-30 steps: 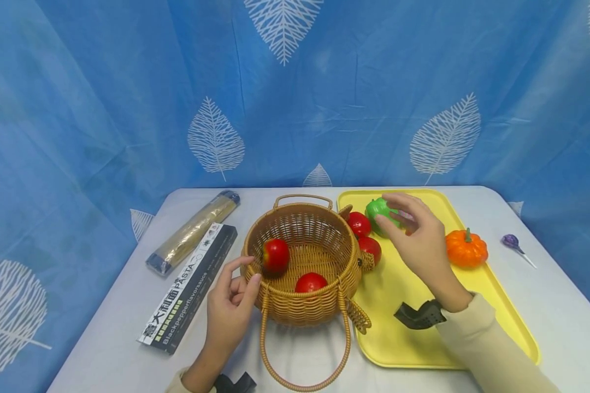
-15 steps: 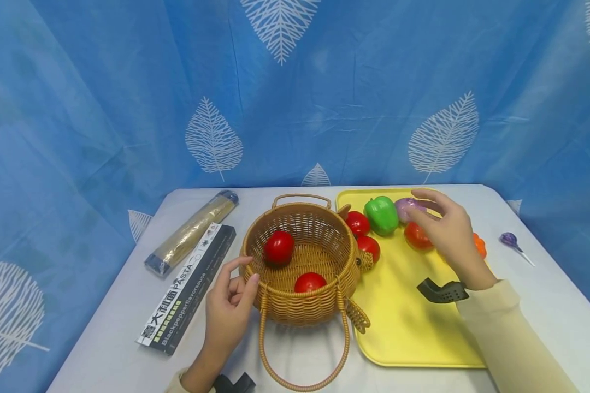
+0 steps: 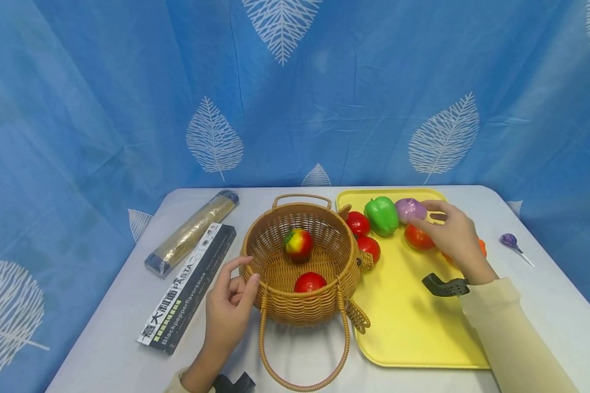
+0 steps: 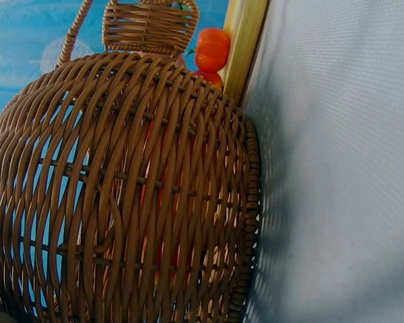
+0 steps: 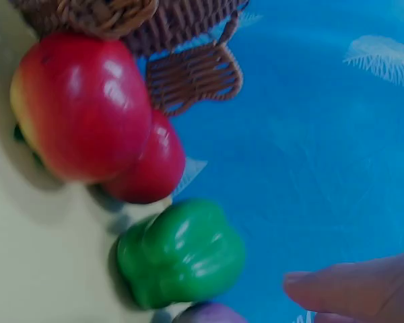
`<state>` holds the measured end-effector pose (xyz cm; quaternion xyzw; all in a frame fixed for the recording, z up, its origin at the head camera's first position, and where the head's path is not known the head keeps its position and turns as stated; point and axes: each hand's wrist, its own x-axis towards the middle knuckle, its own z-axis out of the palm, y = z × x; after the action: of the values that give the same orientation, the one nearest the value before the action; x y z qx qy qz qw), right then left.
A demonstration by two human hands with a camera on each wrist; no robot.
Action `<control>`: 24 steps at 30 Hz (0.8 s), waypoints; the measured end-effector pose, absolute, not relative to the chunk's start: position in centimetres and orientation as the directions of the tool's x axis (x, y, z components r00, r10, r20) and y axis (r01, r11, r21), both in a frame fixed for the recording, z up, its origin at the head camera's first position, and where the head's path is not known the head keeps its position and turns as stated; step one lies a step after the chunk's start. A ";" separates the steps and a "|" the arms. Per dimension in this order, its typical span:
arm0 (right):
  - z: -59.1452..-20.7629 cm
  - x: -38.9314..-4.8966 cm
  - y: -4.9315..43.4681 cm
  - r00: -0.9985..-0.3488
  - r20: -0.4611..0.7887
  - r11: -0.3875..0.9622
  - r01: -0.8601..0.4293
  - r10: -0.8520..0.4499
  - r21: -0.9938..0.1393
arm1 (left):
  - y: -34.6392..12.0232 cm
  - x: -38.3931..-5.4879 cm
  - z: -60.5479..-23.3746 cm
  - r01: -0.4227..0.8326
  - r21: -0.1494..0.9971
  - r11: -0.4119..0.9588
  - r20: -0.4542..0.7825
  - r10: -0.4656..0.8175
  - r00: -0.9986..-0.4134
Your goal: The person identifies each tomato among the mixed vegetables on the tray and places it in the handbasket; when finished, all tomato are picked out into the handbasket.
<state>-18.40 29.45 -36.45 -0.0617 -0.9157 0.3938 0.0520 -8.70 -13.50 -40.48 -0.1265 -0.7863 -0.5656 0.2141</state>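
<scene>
The left hand [image 3: 228, 308] holds the rim of a brown wicker basket [image 3: 302, 311] with index finger and thumb, its other fingers curled. Inside the basket lie a red-yellow apple [image 3: 299, 245] and a round red fruit [image 3: 311, 282]. Over the yellow tray [image 3: 413, 327], the right hand [image 3: 452, 234] reaches with spread fingers and thumb beside a purple onion [image 3: 409, 210]. Part of that onion [image 5: 212, 314] and one straight finger [image 5: 350, 288] show apart in the right wrist view. A green bell pepper [image 3: 382, 215] and a red-orange tomato-like fruit [image 3: 418, 237] lie close by.
Two red fruits [image 3: 369, 248] lie between basket and pepper. An orange pumpkin [image 3: 481, 248] is mostly behind the right hand. A black pasta box [image 3: 192, 289] and a clear pack of spaghetti [image 3: 194, 232] lie at left, a purple lollipop [image 3: 510, 240] at right. The basket's front handle [image 3: 346, 355] hangs down.
The right hand has moved rightward from the green bell pepper to beside the onion. Inside the basket the apple has rolled right, toward the middle. The left hand stays on the rim.
</scene>
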 end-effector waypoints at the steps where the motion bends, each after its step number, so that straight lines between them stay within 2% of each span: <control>1: -36.6 -18.5 29.5 -0.988 0.041 0.697 0.074 0.147 -0.714 | -13.5 -8.7 -40.5 0.440 0.836 0.328 0.478 -0.042 -0.877; 14: -38.0 -19.0 30.7 -0.998 0.020 0.812 0.040 0.064 -0.583 | -13.5 -8.8 -40.5 0.450 0.830 0.330 0.488 -0.036 -0.872; 24: -38.2 -19.1 30.2 -0.996 -0.091 0.829 0.032 -0.023 -0.558 | -13.4 -8.7 -40.5 0.448 0.835 0.321 0.487 -0.049 -0.872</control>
<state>-19.15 30.18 -38.23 -0.0023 -0.9551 0.2925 -0.0471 -8.71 -13.44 -40.45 -0.1273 -0.7827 -0.5687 0.2185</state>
